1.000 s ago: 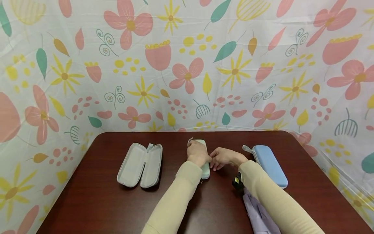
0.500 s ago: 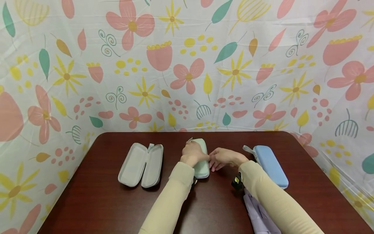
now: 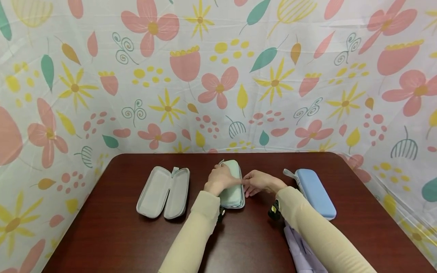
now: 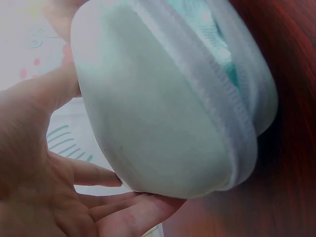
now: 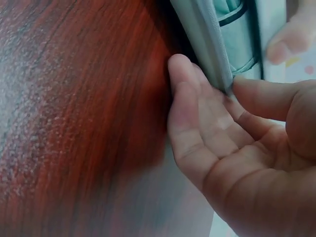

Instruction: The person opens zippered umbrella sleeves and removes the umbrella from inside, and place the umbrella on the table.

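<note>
A mint-green zip case (image 3: 233, 198) lies at the table's middle, its lid parted from its base. Across the lid, my left hand (image 3: 221, 179) grips it with thumb and fingers on opposite edges. From the right, my right hand (image 3: 260, 182) pinches the base's rim, thumb over the edge and fingers against the outer wall in the right wrist view. Through the gap, shiny teal material (image 4: 217, 42) shows in the left wrist view, and the right wrist view shows a dark band (image 5: 232, 17) there. The rest of the inside is hidden.
On the left, a grey case (image 3: 154, 193) lies spread open. A blue case (image 3: 315, 193) with a strap lies closed on the right. Below it, a purple folded item (image 3: 302, 248) is partly under the right sleeve. A floral curtain (image 3: 218, 87) hangs behind the table.
My left hand has moved left with the case's lid, and the lid has lifted away from the base. My right hand has stayed at the case's right edge.
</note>
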Demonstrator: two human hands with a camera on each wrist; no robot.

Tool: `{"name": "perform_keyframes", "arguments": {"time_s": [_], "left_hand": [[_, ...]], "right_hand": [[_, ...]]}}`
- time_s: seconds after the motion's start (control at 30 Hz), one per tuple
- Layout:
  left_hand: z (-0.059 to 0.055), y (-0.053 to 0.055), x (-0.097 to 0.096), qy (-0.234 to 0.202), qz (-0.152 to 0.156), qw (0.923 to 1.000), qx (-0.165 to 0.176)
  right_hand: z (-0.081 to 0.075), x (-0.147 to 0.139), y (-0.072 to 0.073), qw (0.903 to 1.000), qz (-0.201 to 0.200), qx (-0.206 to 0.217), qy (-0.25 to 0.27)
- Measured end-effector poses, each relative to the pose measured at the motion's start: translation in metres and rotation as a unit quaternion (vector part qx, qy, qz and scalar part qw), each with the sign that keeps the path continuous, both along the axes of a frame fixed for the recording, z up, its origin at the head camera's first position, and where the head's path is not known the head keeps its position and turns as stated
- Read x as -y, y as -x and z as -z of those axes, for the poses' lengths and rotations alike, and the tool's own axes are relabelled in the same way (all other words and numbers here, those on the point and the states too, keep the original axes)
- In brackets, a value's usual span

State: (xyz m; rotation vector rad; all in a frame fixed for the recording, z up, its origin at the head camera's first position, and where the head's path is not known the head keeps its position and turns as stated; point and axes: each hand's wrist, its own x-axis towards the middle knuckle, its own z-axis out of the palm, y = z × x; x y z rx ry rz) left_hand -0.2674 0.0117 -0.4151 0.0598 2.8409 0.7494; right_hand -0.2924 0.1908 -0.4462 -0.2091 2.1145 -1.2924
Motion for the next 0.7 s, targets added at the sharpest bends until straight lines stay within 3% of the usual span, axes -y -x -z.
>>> {"name": "perform_keyframes", "arguments": {"time_s": [0.33, 0.57, 0.7], "left_hand": [[0.001, 0.001, 0.018, -0.074, 0.027, 0.9968, -0.008], [0.005, -0.002, 0.027, -0.14, 0.015, 0.9901, -0.004], [0.008, -0.003, 0.029, -0.153, 0.009, 0.9881, -0.015]], "right_hand": [[0.003, 0.003, 0.0, 0.9993, 0.017, -0.023, -0.026], [0.004, 0.005, -0.001, 0.9988, 0.033, -0.009, -0.036], [0.001, 0.006, -0.001, 0.9983, 0.035, -0.011, -0.046]]}}
